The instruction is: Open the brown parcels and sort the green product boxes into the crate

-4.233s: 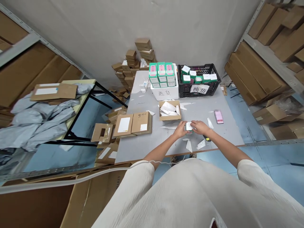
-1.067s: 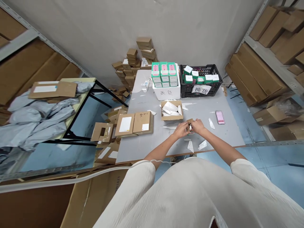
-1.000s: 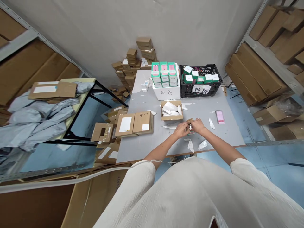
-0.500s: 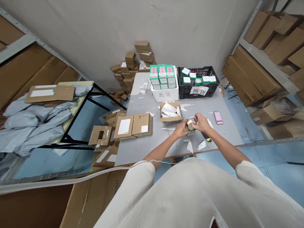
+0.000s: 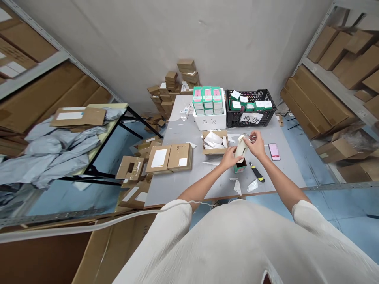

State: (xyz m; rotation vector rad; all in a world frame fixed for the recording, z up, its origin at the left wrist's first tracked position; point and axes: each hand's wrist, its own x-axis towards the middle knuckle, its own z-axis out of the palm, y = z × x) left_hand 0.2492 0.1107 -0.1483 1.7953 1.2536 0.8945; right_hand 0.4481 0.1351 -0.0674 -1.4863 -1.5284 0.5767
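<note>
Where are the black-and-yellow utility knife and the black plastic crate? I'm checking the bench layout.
Black-and-yellow utility knife (image 5: 256,171): head view, on the middle of its handle.
Black plastic crate (image 5: 233,123): head view, on its front wall.

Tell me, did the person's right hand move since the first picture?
Yes. The right hand moved away from the person, up the table. It was nearer the person than the open brown cardboard box, and now it is about level with that box.

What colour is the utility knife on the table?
The utility knife is black and yellow, clearest in the head view.
</note>
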